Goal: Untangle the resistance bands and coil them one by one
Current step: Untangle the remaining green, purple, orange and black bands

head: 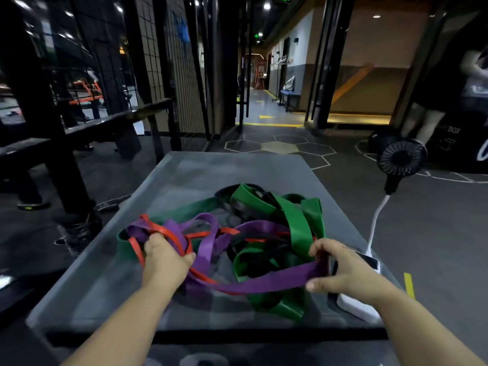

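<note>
Bands [253,233] lie knotted in one heap on the platform [184,175], none yet coiled. Your left hand [165,256] is clenched round the red band [158,229] and a purple strand at the heap's near left, seemingly to anchor the tangle. Your right hand [343,270] pinches the purple band [277,282], held taut across the front, likely to trace its run clear of the green band [298,225].

L hand [165,256], R hand [346,270], forearms [126,313]: bare
</note>
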### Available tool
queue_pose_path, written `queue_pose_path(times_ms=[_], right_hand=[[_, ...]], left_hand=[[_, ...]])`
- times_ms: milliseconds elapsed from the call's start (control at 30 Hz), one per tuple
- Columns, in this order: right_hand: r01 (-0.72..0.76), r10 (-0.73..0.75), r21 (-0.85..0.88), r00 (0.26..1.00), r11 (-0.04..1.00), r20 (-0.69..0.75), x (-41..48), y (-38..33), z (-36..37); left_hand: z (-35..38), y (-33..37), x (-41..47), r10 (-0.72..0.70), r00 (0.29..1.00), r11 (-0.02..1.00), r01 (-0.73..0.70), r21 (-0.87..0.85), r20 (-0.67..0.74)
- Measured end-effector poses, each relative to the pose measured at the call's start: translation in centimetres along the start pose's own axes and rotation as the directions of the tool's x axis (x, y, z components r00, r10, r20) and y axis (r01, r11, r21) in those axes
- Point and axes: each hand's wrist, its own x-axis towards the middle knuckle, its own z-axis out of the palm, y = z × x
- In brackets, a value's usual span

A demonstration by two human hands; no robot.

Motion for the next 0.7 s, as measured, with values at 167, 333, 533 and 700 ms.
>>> queue_pose_path(times_ms=[167,333,533,700], right_hand=[[-0.125,0.189,0.229,0.939,0.965,-0.287,0.4,-0.6,1.0],[-0.379,0.386,0.103,0.825,0.92,-0.413,2.6,-0.1,2.1],[-0.464,0.485,0.147,0.805,0.874,-0.342,3.9,0.7,2.1],[-0.456,0.388,-0.414,0.89,0.788,-0.24,5.2,-1.0,2.1]], left_hand=[[1.1,1.2,-0.9,0.299,0.915,0.946,-0.247,0.21,-0.27],[3.7,4.1,-3.2,0.792,0.611,0.607,-0.787,0.106,0.003],[8.0,6.2,-7.8,0.736,0.467,0.537,-0.844,-0.002,0.49],[8.9,5.4,-7.9,0.75,0.431,0.465,-0.883,0.063,0.502]])
